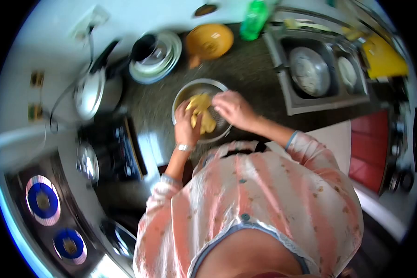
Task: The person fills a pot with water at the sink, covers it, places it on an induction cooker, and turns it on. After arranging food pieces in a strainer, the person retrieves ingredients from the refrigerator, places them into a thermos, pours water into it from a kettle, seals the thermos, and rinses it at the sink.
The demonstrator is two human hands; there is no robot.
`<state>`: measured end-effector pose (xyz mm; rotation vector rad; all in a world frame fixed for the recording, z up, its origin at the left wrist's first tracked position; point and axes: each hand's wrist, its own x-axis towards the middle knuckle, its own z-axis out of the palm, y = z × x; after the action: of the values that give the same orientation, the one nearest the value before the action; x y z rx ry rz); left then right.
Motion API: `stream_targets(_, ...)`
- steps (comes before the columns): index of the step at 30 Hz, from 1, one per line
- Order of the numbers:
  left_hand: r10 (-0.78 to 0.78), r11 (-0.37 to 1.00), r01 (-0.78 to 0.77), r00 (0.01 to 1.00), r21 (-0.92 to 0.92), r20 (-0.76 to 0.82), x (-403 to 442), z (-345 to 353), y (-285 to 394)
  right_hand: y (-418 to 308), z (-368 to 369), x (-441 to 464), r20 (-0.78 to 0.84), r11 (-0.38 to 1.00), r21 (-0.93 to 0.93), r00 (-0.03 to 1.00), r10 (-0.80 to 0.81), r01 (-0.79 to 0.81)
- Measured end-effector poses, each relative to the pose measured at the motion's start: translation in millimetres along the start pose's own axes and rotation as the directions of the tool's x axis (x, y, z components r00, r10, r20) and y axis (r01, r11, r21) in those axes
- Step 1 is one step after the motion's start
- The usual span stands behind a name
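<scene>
A round metal bowl (177,96) sits on the dark counter in front of me. Soft-looking yellow pieces (208,123) lie in it, dough-like or like peeled potatoes; I cannot tell which. My left hand (186,127), with a band at its wrist, reaches over the bowl's left side, fingers curled around one yellow piece. Over the right rim, my right hand (234,110) has its fingers bent together near the yellow pieces. Whatever is between those fingertips is too blurred to name.
Behind the bowl are an orange bowl (220,39), stacked dishes (176,62) and a green bottle (254,21). A pressure cooker (89,95) stands left, near a black stove (113,148). At right, a double sink (301,105) holds a metal basin (326,69).
</scene>
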<state>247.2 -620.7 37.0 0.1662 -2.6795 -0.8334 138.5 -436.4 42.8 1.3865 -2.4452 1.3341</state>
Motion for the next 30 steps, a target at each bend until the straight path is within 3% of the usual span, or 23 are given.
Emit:
stream_targets(1,0.054,0.998,-0.054,0.999,-0.013,0.0,10,-11,9,-12,-12,-2,-0.045,0.997,-0.073,0.999,0.024,-0.027)
stream_targets(3,0.068,0.995,-0.071,0.996,-0.065,-0.048,26,-32,33,-30,-20,-2,-0.209,0.989,-0.128,0.972,-0.102,0.076)
stream_targets(5,0.184,0.975,-0.199,0.973,-0.1,-0.14,39,-43,49,-43,-20,-4,-0.319,0.994,-0.102,0.946,-0.065,0.034)
stream_targets(6,0.264,0.963,-0.269,0.953,-0.013,-0.15,43,-35,39,-41,-16,-7,-0.32,0.99,-0.137,0.943,-0.086,0.043)
stream_targets(7,0.336,0.941,-0.327,0.928,0.083,-0.161,44,-23,29,-24,-2,-14,-0.171,0.941,-0.307,0.964,-0.203,0.144)
stream_targets(9,0.391,0.906,-0.41,0.906,0.102,0.161,53,-4,13,-17,13,-45,0.094,0.937,-0.348,0.992,0.079,-0.042)
stream_targets(10,0.383,0.922,-0.388,0.909,-0.002,0.164,47,17,-22,-24,18,-52,-0.082,0.965,-0.212,0.986,0.142,-0.157)
stream_targets(11,0.345,0.937,-0.35,0.923,-0.002,0.169,50,20,-25,-25,20,-57,-0.241,0.971,-0.061,0.948,0.209,-0.23)
stream_targets(12,0.406,0.913,-0.407,0.899,-0.025,0.163,58,11,-5,-32,14,-60,-0.365,0.96,0.01,0.893,0.264,-0.28)
stream_targets(13,0.454,0.89,-0.453,0.876,-0.044,0.162,59,1,14,-34,12,-68,-0.371,0.952,0.005,0.883,0.286,-0.306)
stream_targets(14,0.488,0.873,-0.482,0.852,-0.08,0.192,59,7,18,-35,8,-77,-0.336,0.831,0.367,0.773,0.538,-0.419)
stream_targets(15,0.499,0.866,-0.491,0.844,-0.095,0.195,57,13,30,-36,1,-84,-0.21,0.582,0.679,0.64,0.739,-0.448)
stream_targets(19,0.729,0.681,-0.619,0.626,-0.392,0.277,48,49,104,-63,-11,-120,-0.283,0.746,0.491,0.728,0.625,-0.45)
stream_targets(20,0.774,0.634,-0.669,0.541,-0.388,0.331,45,56,124,-74,-27,-131,-0.109,0.666,0.525,0.734,0.67,-0.53)
stream_targets(21,0.809,0.58,-0.72,0.453,-0.38,0.375,46,63,145,-78,-44,-141,-0.135,0.678,0.52,0.734,0.666,-0.519)
stream_targets(23,0.848,0.519,-0.767,0.406,-0.378,0.341,45,78,185,-86,-73,-169,-0.035,0.432,0.691,0.57,0.821,-0.58)
stream_targets(24,0.872,0.477,-0.796,0.375,-0.372,0.316,41,86,202,-81,-81,-191,-0.128,0.465,0.727,0.565,0.815,-0.505)
stream_targets(25,0.877,0.468,-0.798,0.366,-0.38,0.312,39,101,215,-79,-94,-214,-0.138,0.467,0.726,0.558,0.818,-0.505)
stream_targets(27,0.894,0.447,-0.821,0.392,-0.356,0.219,38,139,229,-77,-122,-266,-0.23,0.389,0.809,0.371,0.9,-0.441)
stream_targets(28,0.867,0.494,-0.82,0.44,-0.288,0.233,35,153,242,-76,-136,-298,-0.267,0.398,0.858,0.381,0.885,-0.326)
stream_targets(29,0.846,0.527,-0.807,0.47,-0.265,0.252,32,165,255,-78,-148,-329,-0.264,0.394,0.858,0.376,0.888,-0.328)
stream_targets(30,0.836,0.546,-0.784,0.49,-0.294,0.246,29,184,265,-82,-161,-354,-0.347,0.436,0.839,0.295,0.89,-0.327)
